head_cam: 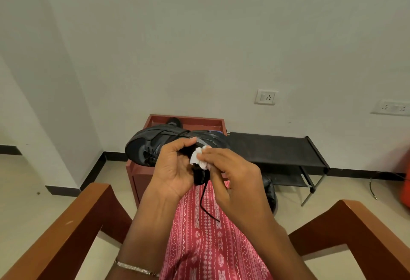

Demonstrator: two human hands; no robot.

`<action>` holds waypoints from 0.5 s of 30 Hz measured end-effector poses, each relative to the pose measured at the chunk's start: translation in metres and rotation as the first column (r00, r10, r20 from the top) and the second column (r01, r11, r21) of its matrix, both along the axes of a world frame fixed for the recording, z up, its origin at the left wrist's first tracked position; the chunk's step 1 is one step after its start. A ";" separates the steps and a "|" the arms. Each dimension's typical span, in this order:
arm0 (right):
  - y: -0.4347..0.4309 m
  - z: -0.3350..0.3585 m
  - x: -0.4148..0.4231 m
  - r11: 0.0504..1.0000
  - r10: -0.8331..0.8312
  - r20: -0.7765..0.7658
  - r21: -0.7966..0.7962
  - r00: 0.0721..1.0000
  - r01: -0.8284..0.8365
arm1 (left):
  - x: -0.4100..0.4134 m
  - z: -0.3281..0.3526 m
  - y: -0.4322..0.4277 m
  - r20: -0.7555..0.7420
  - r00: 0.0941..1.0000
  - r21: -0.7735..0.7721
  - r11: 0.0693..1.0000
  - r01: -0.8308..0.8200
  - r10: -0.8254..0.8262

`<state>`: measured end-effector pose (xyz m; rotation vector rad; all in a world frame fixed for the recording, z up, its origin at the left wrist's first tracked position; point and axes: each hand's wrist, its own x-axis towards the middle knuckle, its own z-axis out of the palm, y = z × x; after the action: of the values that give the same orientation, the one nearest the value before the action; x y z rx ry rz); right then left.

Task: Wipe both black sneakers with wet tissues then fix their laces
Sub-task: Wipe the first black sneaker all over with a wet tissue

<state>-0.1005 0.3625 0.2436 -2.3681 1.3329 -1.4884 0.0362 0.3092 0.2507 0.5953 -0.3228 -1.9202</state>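
My left hand [175,166] grips a black sneaker [153,144] by its heel end and holds it up in front of me, toe pointing left. My right hand [230,168] pinches a crumpled white wet tissue [199,160] against the sneaker's back part. A loose black lace [205,202] hangs from the shoe over my lap. A second black sneaker [174,121] lies in the red wooden stand's top tray behind, mostly hidden by the held shoe.
A red wooden stand [142,175] is against the wall ahead, with a black metal shoe rack [275,151] to its right. Wooden chair arms [73,224] flank me on both sides. A black bag [270,193] sits on the floor under the rack.
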 end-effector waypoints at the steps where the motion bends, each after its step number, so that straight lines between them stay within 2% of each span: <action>1: -0.002 -0.002 0.001 1.000 0.005 0.006 -0.014 1.000 -0.005 | 0.000 0.001 0.001 0.002 1.000 0.002 1.000 -0.001 0.001; 6: -0.013 -0.009 0.006 0.999 0.000 0.002 -0.050 1.000 0.000 | 0.001 0.003 0.004 -0.057 0.998 0.069 0.997 0.042 -0.038; 9: -0.013 -0.016 0.009 0.999 -0.022 0.030 -0.037 0.999 0.023 | -0.001 0.005 0.006 -0.020 0.997 0.060 0.995 0.079 -0.078; 15: 0.003 -0.013 0.018 0.974 0.008 0.139 0.225 0.990 -0.039 | 0.000 0.003 0.005 0.091 0.992 0.010 0.996 0.084 -0.084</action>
<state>-0.0827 0.3660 0.2307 -2.0953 1.3569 -1.3802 0.0363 0.3147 0.2533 0.6844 -0.4064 -1.9785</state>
